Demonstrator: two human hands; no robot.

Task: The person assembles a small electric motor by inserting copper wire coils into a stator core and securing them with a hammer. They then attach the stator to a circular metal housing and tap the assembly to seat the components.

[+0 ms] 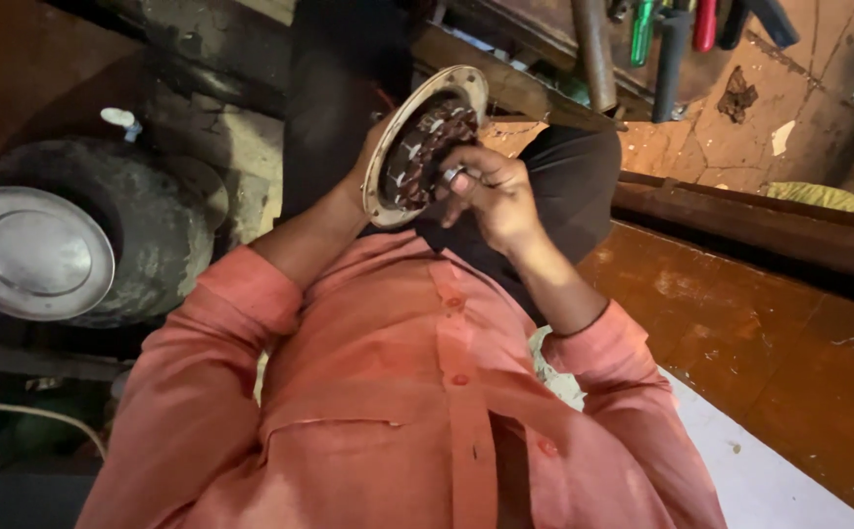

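above the lap, round motor stator [425, 147] gripped at rim by closed left hand [373, 162], right hand [486, 191] fingers pinched on copper windings; judged heavy, rigid, wire fragile, best held by metal rim.

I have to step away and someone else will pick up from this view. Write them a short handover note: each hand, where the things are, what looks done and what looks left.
Left hand: behind the round motor stator, mostly hidden, holding it by its metal rim, tilted toward the camera.
Right hand: fingers on the copper windings at the stator's inner edge; I cannot tell whether they pinch a wire.
Surroundings: steel lid on a dark pot to the left; tool handles hang above; wooden surface to the right.
Done: the stator is lifted over the lap, many coils in place.
Left: the spot under the fingers is in hand; how far along is unclear.
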